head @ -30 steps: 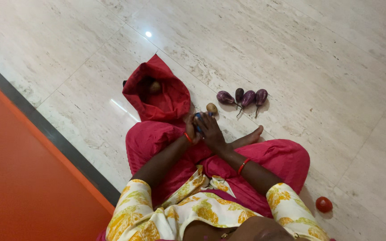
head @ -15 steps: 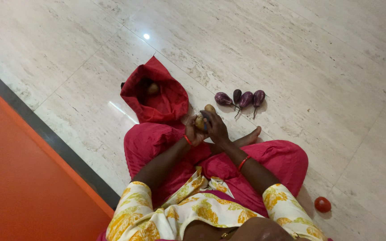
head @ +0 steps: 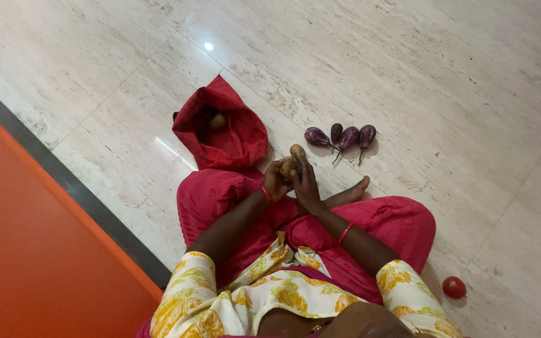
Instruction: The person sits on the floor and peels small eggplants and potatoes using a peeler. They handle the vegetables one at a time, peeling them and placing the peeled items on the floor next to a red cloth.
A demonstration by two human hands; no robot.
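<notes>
Head view: my left hand (head: pixel 277 181) and right hand (head: pixel 305 184) have their fingers clamped on one potato (head: pixel 289 166). The red bag (head: pixel 233 134) at centre holds another potato (head: pixel 218 121). Four eggplants (head: pixel 340 136) lie right of it; one tomato (head: pixel 454 287) lower right.

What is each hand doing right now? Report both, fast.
Left hand: closed on a potato, gripping it from the left.
Right hand: fingers laid over the same potato; a second small potato lies just beyond it.
</notes>
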